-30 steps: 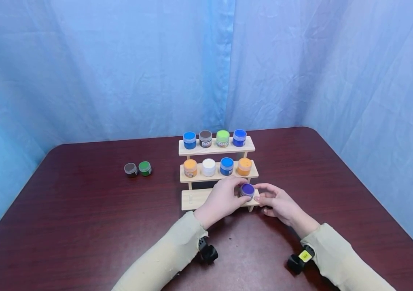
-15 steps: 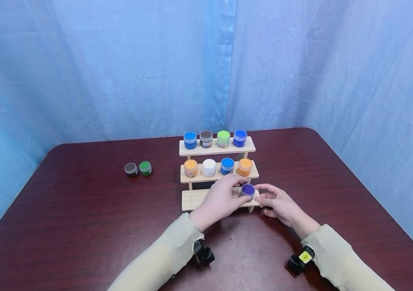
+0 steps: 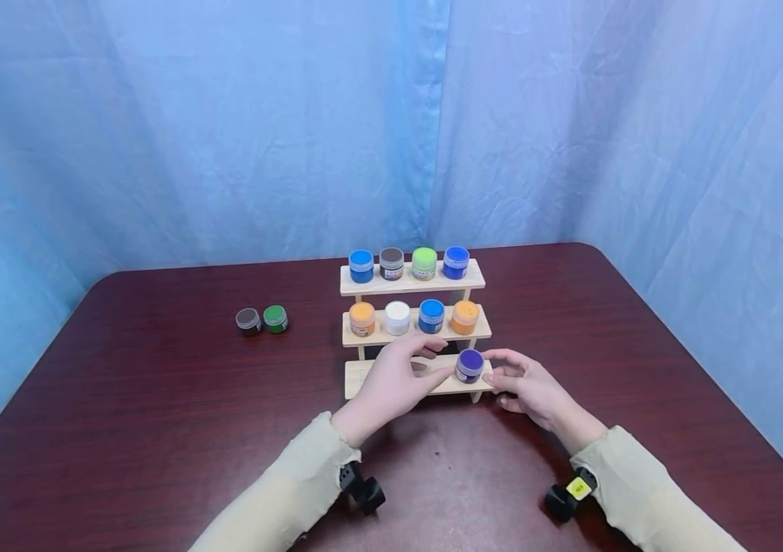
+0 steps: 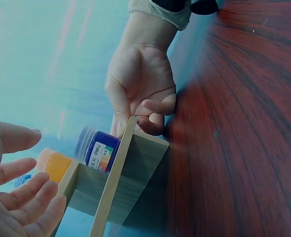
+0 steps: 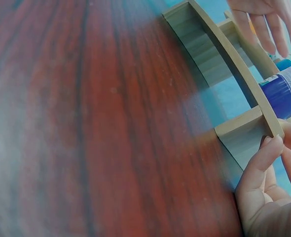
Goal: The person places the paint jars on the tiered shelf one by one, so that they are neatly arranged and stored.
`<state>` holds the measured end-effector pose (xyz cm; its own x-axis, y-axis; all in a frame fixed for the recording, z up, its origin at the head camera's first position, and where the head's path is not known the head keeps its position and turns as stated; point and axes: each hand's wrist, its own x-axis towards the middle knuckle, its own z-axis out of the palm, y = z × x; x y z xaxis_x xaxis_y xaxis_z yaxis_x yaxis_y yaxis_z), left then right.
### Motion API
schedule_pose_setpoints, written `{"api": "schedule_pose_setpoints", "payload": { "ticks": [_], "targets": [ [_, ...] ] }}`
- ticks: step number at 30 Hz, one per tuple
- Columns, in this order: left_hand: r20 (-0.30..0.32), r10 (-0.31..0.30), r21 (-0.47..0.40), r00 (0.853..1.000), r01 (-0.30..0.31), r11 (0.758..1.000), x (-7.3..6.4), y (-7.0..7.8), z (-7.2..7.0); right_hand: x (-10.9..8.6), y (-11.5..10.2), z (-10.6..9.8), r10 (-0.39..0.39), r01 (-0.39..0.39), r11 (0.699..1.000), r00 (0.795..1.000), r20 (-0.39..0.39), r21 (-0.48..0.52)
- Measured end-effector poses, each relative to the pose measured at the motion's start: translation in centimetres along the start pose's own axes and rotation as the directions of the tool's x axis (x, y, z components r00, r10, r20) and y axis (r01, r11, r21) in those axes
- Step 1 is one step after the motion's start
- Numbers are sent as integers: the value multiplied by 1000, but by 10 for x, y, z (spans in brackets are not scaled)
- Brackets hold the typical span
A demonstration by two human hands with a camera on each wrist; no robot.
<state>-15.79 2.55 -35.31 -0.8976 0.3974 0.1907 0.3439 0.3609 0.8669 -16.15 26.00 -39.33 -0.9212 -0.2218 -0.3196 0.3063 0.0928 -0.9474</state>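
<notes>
A purple paint jar (image 3: 469, 367) stands upright at the right end of the lowest tier of a three-tier wooden shelf (image 3: 353, 381). My left hand (image 3: 386, 385) is just left of that jar, its fingers extended and spread with nothing between them; the left wrist view shows a gap between its fingers and the purple jar (image 4: 100, 150). With thumb and fingers, my right hand (image 3: 532, 392) pinches the right end of the lowest tier, as the right wrist view shows at the board's tip (image 5: 273, 129).
Several jars line the upper two tiers, among them a white jar (image 3: 396, 318) and a light green jar (image 3: 423, 263). Left of the shelf, a dark brown jar (image 3: 248, 322) and a green jar (image 3: 275, 319) stand on the dark red table (image 3: 156, 414). Blue curtains (image 3: 260, 138) hang behind.
My left hand has let go of the purple jar and drawn back to the left, its fingers spreading. The jar stays on the lowest tier, and my right hand keeps its place.
</notes>
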Motion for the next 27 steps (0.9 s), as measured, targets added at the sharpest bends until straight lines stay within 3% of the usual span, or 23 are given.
{"api": "schedule_pose_setpoints", "payload": {
  "ticks": [17,22,27],
  "targets": [
    [-38,6,43,999,-4,999,-17,-8,-19,1,0,0,12,-12,1000,1000,-10,-10],
    [-85,4,60,996,1,998,-25,-16,-29,0,-1,0,8,-8,1000,1000,-13,-14],
    [-134,-32,78,990,43,996,-31,-24,-41,-1,-2,1,3,-3,1000,1000,-11,-7]
  ]
}}
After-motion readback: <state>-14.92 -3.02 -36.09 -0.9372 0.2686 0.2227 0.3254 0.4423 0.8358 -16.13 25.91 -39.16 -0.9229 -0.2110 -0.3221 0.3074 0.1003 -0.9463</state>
